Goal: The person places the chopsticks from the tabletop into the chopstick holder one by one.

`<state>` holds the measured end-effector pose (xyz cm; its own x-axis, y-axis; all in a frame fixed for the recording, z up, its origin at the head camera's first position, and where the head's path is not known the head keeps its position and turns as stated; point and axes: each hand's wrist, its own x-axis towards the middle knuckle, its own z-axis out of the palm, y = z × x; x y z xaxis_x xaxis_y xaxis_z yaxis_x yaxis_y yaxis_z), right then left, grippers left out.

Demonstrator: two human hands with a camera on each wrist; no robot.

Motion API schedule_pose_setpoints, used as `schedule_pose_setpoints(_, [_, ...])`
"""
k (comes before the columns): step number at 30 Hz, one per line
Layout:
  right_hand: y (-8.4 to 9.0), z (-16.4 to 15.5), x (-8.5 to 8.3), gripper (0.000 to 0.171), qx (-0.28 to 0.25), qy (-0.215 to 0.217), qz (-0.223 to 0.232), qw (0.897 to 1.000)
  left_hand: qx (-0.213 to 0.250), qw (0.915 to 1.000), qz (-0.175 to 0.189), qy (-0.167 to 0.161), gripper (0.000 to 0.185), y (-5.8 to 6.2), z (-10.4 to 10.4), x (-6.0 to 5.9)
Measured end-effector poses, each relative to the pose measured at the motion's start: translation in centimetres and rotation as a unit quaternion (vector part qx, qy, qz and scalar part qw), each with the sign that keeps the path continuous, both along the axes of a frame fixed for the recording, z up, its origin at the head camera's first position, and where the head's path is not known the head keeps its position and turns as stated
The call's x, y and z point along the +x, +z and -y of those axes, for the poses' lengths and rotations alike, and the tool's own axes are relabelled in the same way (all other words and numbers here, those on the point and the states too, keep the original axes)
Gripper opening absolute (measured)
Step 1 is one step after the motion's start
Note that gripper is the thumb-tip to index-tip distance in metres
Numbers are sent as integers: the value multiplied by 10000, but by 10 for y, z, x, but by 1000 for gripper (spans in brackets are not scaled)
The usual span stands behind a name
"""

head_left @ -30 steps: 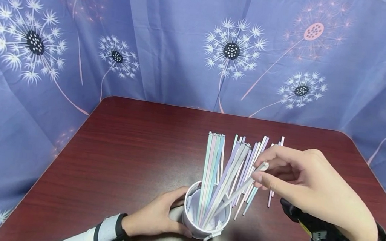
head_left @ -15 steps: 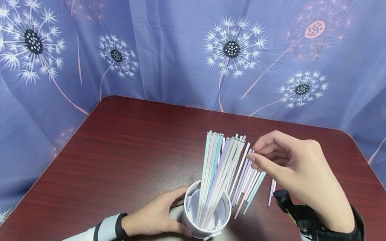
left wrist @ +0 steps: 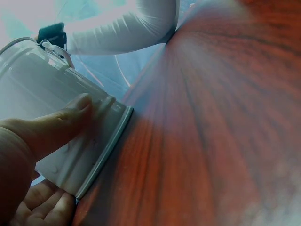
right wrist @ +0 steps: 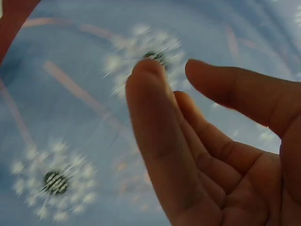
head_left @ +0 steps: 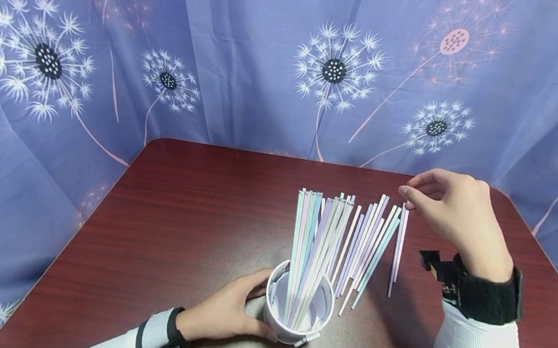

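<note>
My left hand [head_left: 229, 309] grips the side of a small white bucket [head_left: 289, 337], with the thumb on the near side. In the left wrist view the thumb and fingers lie around the bucket's wall [left wrist: 42, 96]. Several thin pastel sticks [head_left: 306, 236] with shiny tips lean inside it, rising above the rim. My right hand [head_left: 458, 215] hovers at the upper ends of two lilac and pale sticks [head_left: 400, 243]; whether it touches them is hidden. From the right wrist view, thumb and forefinger stand apart with nothing between them.
A loose group of sticks [head_left: 369, 246] in white, lilac, pink and teal lies right of the bucket on the dark red table [head_left: 198, 206]. A blue dandelion-print cloth [head_left: 258, 68] hangs behind and at both sides.
My right hand let a pale stick go into the bucket, then moved right and away to the far sticks. My left hand kept its hold on the bucket.
</note>
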<state>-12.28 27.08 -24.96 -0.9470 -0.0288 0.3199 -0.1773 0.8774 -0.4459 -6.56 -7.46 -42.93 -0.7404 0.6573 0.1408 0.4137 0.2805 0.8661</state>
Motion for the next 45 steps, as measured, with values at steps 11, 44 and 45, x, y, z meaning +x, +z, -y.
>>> schedule_pose_setpoints(11, [-40,-51,-43,25,441,-962,849,9907,65,10000,-16,-23,84,0,0,0])
schedule_pose_setpoints(44, [-100,-70,-68,10,-67,-941,3559,9297,66,10000,16,-73,86,1,1,1])
schedule_pose_setpoints(45, [-101,-71,-68,10,-57,-982,3564,9291,65,9999,30,-72,86,1,1,1])
